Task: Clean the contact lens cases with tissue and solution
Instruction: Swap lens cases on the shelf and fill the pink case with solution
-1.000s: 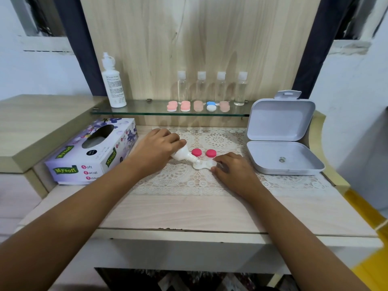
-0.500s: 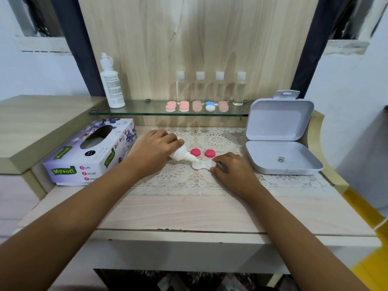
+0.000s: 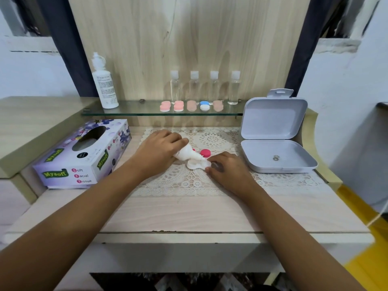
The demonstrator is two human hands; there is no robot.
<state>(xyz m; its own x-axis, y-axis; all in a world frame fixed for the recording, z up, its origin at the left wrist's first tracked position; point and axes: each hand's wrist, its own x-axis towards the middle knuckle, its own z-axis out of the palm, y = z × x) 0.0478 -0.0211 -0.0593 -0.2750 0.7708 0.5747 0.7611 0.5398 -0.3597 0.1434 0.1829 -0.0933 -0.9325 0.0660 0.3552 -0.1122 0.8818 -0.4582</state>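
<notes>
Head view: left hand [image 3: 156,152] tilts bottle [image 3: 186,154] over white case [image 3: 197,164].

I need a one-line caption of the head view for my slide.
Left hand tips a small white bottle over an open white lens case, which the right hand steadies on a lace mat.
</notes>
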